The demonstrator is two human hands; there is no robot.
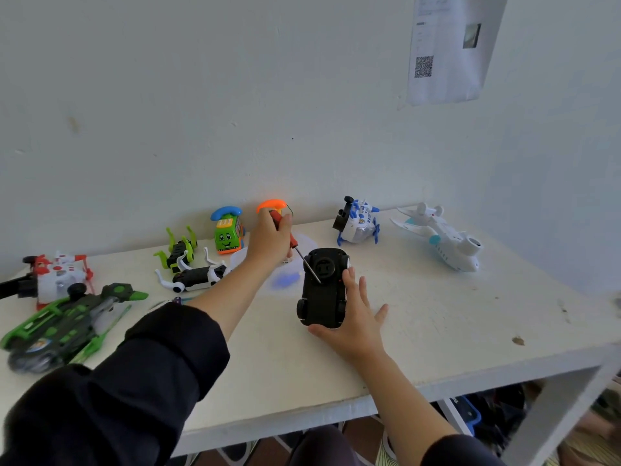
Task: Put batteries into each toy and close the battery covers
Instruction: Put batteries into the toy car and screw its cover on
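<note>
Left hand [268, 240] is fisted, arm outstretched; right hand [353, 317] has its fingers [363, 290] spread.

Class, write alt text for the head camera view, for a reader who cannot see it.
A left hand grips a red-handled screwdriver, its tip on the underside of an upturned black toy car that the right hand steadies on a white table; other toys line the wall.

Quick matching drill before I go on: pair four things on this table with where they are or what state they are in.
Things:
1. black toy car
2. screwdriver
3. white toy plane
4. green toy phone

Places or states:
A. near the wall, left of the left hand
B. far right of the table, untouched
C. underside up, steadied by the right hand
D. gripped in the left hand, tip on the car

Pairs: 1-C, 2-D, 3-B, 4-A
</note>
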